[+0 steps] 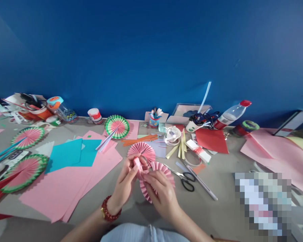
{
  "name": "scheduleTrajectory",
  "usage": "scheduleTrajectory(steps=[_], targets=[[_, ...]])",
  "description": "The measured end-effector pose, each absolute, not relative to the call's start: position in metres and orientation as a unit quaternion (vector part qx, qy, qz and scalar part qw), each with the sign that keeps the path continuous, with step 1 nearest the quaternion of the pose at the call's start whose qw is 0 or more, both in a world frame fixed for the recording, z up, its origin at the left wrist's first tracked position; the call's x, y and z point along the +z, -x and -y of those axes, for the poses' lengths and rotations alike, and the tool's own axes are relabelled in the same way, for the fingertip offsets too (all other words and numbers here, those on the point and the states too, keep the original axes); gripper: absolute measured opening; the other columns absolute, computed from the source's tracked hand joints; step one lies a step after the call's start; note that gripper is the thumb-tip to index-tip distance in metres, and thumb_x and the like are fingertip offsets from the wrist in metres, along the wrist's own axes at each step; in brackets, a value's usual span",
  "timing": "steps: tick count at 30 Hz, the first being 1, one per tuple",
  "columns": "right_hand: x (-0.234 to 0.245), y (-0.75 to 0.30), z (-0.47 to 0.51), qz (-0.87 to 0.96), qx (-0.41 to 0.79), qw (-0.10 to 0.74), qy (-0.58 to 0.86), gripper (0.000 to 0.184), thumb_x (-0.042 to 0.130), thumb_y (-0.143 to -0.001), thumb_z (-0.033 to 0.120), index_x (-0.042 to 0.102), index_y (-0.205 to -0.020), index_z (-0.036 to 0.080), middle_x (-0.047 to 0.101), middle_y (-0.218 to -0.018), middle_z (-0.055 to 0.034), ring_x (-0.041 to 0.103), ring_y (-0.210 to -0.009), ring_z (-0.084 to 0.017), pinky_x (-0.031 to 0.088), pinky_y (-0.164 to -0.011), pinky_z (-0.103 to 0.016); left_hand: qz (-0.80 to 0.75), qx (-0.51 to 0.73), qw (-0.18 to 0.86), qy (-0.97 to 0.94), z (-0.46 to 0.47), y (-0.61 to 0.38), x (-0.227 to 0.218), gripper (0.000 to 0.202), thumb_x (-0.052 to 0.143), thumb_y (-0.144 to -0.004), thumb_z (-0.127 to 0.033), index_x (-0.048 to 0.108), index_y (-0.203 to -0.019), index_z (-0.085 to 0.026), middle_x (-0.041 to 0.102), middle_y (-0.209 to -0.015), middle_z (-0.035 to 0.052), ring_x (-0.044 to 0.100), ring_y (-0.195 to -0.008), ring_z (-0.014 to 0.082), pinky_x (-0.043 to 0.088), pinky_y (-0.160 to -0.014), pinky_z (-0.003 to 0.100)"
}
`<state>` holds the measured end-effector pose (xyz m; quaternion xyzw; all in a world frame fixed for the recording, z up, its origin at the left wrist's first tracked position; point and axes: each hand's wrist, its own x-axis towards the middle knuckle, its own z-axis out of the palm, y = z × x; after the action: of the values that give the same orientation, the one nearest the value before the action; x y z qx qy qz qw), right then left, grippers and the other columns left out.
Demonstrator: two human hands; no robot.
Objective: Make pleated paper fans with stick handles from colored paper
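Observation:
My left hand (127, 178), with a red bead bracelet at the wrist, pinches a small folded strip of pink paper (137, 163) in front of me. The fingers of my right hand (163, 193) are closed on the lower part of the same pink paper. Partly covered by my hands, a pleated pink paper fan (170, 174) lies below. Just behind them rests another round pleated pink fan (142, 150) on the table. Scissors (187, 178) with black handles lie close to my right hand, and a silvery pen-like tool (202, 183) lies beyond them.
Pink sheets (50, 195) and blue paper (65, 153) lie at the left, near several pink-and-green fans (117, 126). Along the blue wall stand a cup of tools (192, 124) and a bottle (231, 114). Red paper (213, 140) and yellow strips (183, 144) lie right of centre.

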<state>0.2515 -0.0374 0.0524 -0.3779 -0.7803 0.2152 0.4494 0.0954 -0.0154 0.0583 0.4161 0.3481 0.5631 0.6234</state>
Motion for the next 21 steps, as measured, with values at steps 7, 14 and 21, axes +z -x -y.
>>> scheduleTrajectory(steps=[7,14,21], targets=[[0.04,-0.248,0.042,0.803,0.198,0.435,0.356,0.047,0.052,-0.091,0.01,0.052,-0.136,0.022,0.07,-0.107,-0.0099,0.064,-0.094,-0.024,0.055,-0.081,-0.039,-0.313,0.535,0.706,-0.343,0.014,-0.098,0.058,0.022,0.064,-0.089,-0.029,0.058,-0.109,-0.02,0.063,-0.092,0.0036,0.064,-0.091,0.0185,0.05,-0.088,0.034],[0.045,-0.264,0.041,0.74,0.215,0.474,0.427,0.04,0.058,-0.091,0.018,0.051,-0.13,0.025,0.069,-0.105,-0.0082,0.067,-0.094,-0.022,0.054,-0.085,-0.037,-0.349,0.534,0.639,-0.428,0.014,-0.095,0.055,0.021,0.059,-0.092,-0.035,0.052,-0.107,-0.023,0.062,-0.125,0.0092,0.065,-0.104,0.0217,0.052,-0.091,0.038],[0.04,-0.251,0.037,0.699,0.356,0.441,0.437,0.04,0.067,-0.087,0.036,0.052,-0.122,0.021,0.067,-0.112,-0.0096,0.067,-0.102,-0.023,0.056,-0.085,-0.033,-0.36,0.487,0.58,-0.545,0.028,-0.089,0.048,0.017,0.052,-0.097,-0.032,0.058,-0.11,-0.024,0.064,-0.128,0.0092,0.059,-0.118,0.024,0.043,-0.106,0.044]])
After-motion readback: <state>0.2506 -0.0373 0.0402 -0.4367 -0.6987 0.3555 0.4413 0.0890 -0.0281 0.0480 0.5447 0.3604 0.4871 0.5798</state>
